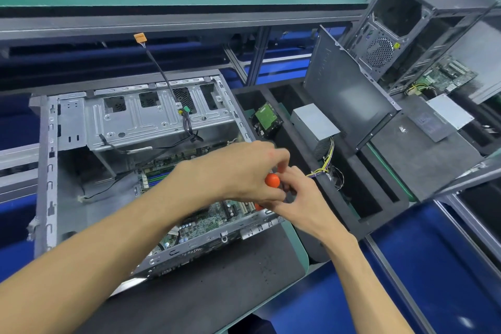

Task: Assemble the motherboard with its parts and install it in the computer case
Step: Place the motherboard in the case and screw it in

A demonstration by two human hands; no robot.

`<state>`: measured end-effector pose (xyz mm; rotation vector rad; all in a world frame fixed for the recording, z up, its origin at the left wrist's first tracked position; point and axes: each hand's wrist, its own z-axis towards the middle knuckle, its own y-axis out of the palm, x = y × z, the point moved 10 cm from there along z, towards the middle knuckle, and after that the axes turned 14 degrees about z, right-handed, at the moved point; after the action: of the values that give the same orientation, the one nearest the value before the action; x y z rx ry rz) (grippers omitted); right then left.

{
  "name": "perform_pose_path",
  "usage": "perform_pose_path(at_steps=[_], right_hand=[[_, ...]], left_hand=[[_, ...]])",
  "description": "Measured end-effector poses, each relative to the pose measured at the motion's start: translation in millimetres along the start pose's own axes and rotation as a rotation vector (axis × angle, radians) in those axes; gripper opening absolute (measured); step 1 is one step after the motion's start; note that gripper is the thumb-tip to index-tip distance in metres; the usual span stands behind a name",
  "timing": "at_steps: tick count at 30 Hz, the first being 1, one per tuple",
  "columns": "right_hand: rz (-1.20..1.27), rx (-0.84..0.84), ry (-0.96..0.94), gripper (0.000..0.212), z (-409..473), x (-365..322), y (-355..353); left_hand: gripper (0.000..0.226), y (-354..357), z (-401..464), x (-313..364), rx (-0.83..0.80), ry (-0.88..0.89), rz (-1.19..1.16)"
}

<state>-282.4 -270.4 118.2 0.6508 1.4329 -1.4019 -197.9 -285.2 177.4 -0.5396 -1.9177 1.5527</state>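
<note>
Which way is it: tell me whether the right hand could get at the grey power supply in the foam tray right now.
Probably yes, once it lets go. The right hand is on the orange-handled screwdriver together with the left hand. The power supply lies uncovered in the foam tray just beyond, with nothing between.

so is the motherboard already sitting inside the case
Yes, the motherboard lies flat on the floor of the open computer case, under both hands, which hold an orange-handled screwdriver above it.
</note>
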Motion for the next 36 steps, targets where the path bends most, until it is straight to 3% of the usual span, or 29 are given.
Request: perform_pose_path(at_steps=[3, 5, 8, 13, 16, 18, 22, 26, 28, 32, 34, 36], right_hand=[[-0.021, -0.014, -0.006, 0.025, 1.3, -1.6, 1.8], [-0.007, -0.007, 0.014, 0.025, 1.3, -1.3, 1.9], [0.043, 0.026, 0.065, 0.026, -1.2, 4.5, -2.0], [-0.005, -0.015, 0.041, 0.035, 0.0, 4.1, 2.3], [0.017, 0.003, 0.085, 0.030, -0.6, 6.5, 1.3], [0.030, 0.014, 0.096, 0.024, -1.3, 7.8, -0.5], [0.026, -0.011, 0.094, 0.029, -0.2, 9.2, 2.7], [0.036, -0.002, 0.123, 0.030, 0.7, 11.4, 3.0], [0.045, 0.010, 0.126, 0.029, 1.5, 12.2, 2.0], [0.029, -0.008, 0.118, 0.029, 2.6, 13.5, 3.7], [0.027, -0.017, 0.108, 0.025, 2.2, 11.1, 4.8], [0.037, -0.005, 0.120, 0.023, 2.7, 11.5, 3.5]], left_hand=[[0.031, -2.8, 1.4, -4.2, 0.076, -0.070, 0.084], [0.015, 1.3, 3.3, 3.3, -0.002, 0.016, 0.017], [0.022, 7.4, 1.1, 12.8, -0.108, 0.118, -0.061], [0.033, -1.7, 3.1, 2.5, 0.084, -0.044, 0.124], [0.013, 3.3, 5.3, 7.6, -0.029, 0.054, 0.029], [0.020, 5.8, 2.8, 10.2, -0.097, 0.104, -0.027], [0.033, -2.2, 1.9, 2.1, 0.051, -0.024, 0.099], [0.012, 2.9, 3.6, 5.8, -0.053, 0.058, 0.014], [0.022, 5.4, 0.4, 9.4, -0.106, 0.104, -0.041], [0.040, -0.6, -0.5, 0.1, 0.036, -0.051, 0.142], [0.032, -1.5, 1.0, -2.6, 0.048, -0.074, 0.151], [0.015, 1.3, 2.7, 2.6, -0.014, 0.022, 0.049]])
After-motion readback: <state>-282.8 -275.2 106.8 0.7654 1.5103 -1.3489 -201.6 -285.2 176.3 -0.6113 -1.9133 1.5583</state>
